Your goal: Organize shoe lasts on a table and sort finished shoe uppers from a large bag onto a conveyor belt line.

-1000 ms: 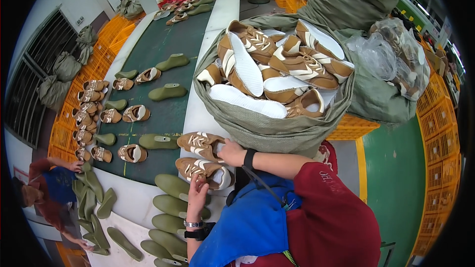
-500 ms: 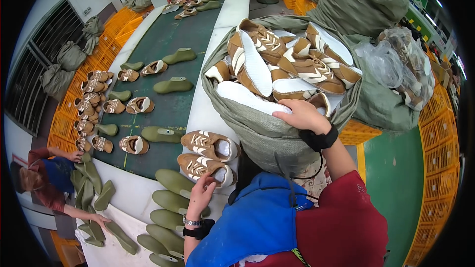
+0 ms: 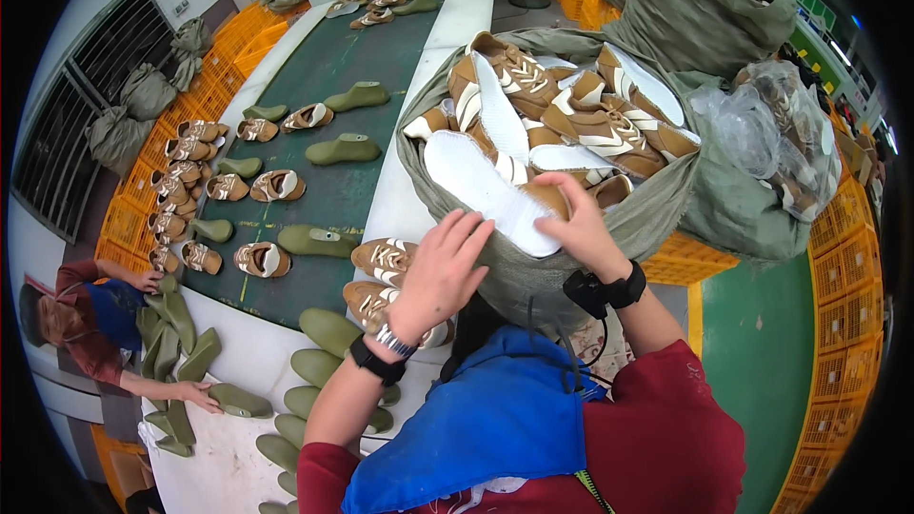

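Currently the bare right hand (image 3: 583, 228) is pinching the near end of a brown-and-white shoe with a textured white sole (image 3: 476, 176), between thumb and fingers, above an olive woven sack (image 3: 657, 216). Left hand (image 3: 440, 271) is hovering, fingers loosely extended, beside that shoe; contact unclear. Brown lace-up shoes (image 3: 381, 259) are lying left of these fingers.

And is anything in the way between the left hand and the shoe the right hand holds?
Nothing visible. The left hand is right beside the white-soled shoe, and the right hand holds its near end over the sack. I can't tell whether the left hand touches it.
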### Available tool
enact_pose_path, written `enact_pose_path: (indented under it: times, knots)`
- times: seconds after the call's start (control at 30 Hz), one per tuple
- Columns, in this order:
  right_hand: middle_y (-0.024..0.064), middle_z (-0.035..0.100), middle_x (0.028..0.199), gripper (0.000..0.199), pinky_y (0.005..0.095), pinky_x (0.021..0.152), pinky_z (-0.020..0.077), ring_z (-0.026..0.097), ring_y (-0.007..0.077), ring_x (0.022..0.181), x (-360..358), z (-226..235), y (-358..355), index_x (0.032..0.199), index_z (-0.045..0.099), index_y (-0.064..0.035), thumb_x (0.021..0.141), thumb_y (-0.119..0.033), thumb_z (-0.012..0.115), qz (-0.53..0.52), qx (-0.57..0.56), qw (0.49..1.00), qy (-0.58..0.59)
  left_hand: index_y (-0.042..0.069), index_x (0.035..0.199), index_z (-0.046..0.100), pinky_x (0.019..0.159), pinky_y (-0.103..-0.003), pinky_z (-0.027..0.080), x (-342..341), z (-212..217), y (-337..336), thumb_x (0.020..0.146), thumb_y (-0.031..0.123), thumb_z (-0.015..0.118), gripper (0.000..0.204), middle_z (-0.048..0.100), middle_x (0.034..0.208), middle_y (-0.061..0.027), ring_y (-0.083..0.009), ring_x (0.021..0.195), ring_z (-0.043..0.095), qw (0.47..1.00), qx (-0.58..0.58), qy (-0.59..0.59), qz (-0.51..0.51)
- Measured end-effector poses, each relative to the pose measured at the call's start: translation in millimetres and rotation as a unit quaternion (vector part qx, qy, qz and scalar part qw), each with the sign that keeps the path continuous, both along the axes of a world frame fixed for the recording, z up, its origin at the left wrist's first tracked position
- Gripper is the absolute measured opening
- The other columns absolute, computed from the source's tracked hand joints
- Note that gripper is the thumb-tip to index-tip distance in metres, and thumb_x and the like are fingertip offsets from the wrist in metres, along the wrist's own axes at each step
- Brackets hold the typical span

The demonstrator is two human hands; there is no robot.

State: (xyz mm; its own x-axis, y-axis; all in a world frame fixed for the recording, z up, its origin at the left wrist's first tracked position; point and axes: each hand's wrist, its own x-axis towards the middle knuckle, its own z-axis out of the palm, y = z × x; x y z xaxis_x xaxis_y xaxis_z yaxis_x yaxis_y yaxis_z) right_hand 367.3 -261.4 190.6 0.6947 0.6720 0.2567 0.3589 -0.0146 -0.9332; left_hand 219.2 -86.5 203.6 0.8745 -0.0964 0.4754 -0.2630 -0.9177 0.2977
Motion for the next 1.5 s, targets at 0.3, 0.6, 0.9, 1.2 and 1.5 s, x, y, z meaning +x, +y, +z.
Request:
enact_pose_path:
  times: [0.3,0.6,0.9,1.2,1.5]
  knots:
    - [0.0106,0.052,0.101,0.042,0.0312,0.084,0.0419,0.053,0.0235,0.092,-20,19,15,0.108,0.055,-0.0023,0.068,-0.006,0.068,-0.191,0.135,0.96,-0.153,0.001,0.131,0.036,0.095,-0.041,0.039,-11,-77,-8,0.065,0.018,0.075,0.079,0.04,0.13,-0.0182,-0.0336,0.124,0.038,0.991,0.038,0.128,-0.03]
    - [0.007,0.053,0.093,0.025,0.0365,0.074,0.0392,0.053,0.025,0.085,-80,-23,98,0.091,0.067,-0.0142,0.067,-0.011,0.068,0.166,0.046,0.868,-0.465,0.001,0.134,0.037,0.092,-0.039,0.043,-106,-51,33,0.081,0.026,0.062,0.063,0.054,0.119,-0.0241,-0.0372,0.107,0.054,0.898,-0.219,0.378,0.043]
    - [0.0071,0.056,0.107,0.029,0.0417,0.098,0.0327,0.052,0.025,0.104,-100,-74,102,0.103,0.061,-0.0109,0.074,-0.008,0.061,0.369,-0.102,0.836,-0.394,0.0,0.13,0.042,0.091,-0.038,0.043,-159,-83,39,0.08,0.019,0.063,0.057,0.056,0.117,-0.0221,-0.0363,0.107,0.053,0.918,-0.208,0.298,0.157]
    - [0.0091,0.062,0.087,0.027,0.0387,0.08,0.0419,0.057,0.028,0.081,-3,0,-16,0.095,0.063,-0.0077,0.077,-0.027,0.067,-0.062,-0.076,0.887,-0.451,0.004,0.126,0.048,0.09,-0.039,0.044,-71,-45,22,0.074,0.008,0.069,0.056,0.054,0.118,-0.0193,-0.035,0.107,0.054,0.977,-0.151,0.119,0.091]
    - [0.0066,0.055,0.08,0.039,0.0368,0.075,0.0432,0.056,0.0267,0.079,-11,-16,-75,0.096,0.059,-0.0072,0.071,-0.035,0.07,0.025,-0.225,0.894,-0.386,0.007,0.093,0.055,0.082,-0.038,0.041,49,-50,-16,0.056,0.012,0.077,0.043,0.054,0.087,-0.0095,-0.0278,0.088,0.055,0.992,0.104,0.05,-0.044]
